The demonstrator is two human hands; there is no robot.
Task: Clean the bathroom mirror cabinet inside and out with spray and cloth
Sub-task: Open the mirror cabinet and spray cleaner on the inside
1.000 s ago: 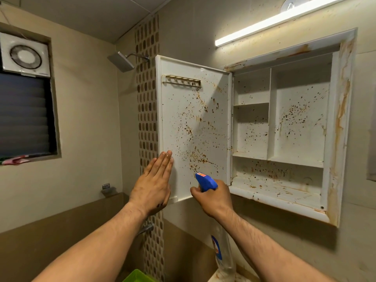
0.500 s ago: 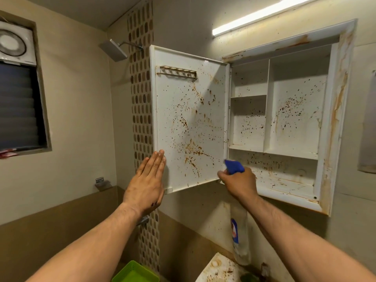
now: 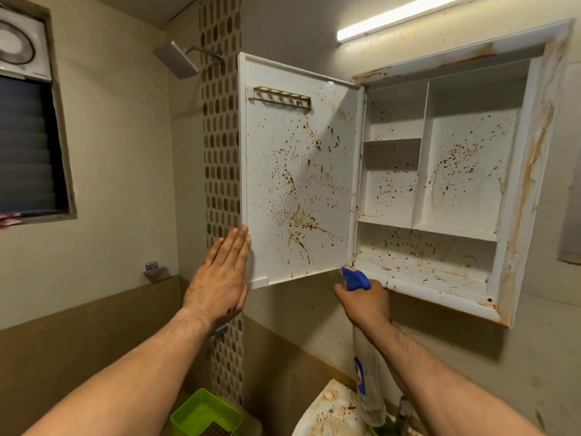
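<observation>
Left hand (image 3: 218, 275) flat, fingers straight against the open cabinet door's (image 3: 298, 184) outer edge, right hand (image 3: 364, 302) wrapped round the spray bottle (image 3: 366, 394), blue nozzle under the door's hinge corner, stained cabinet (image 3: 531, 190) shelves bare

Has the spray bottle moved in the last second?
Yes. The spray bottle shifted right along the cabinet door, from its lower face to its hinge corner.

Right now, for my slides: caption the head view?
Left hand flat against the stained cabinet door; right hand grips a spray bottle below.
</observation>
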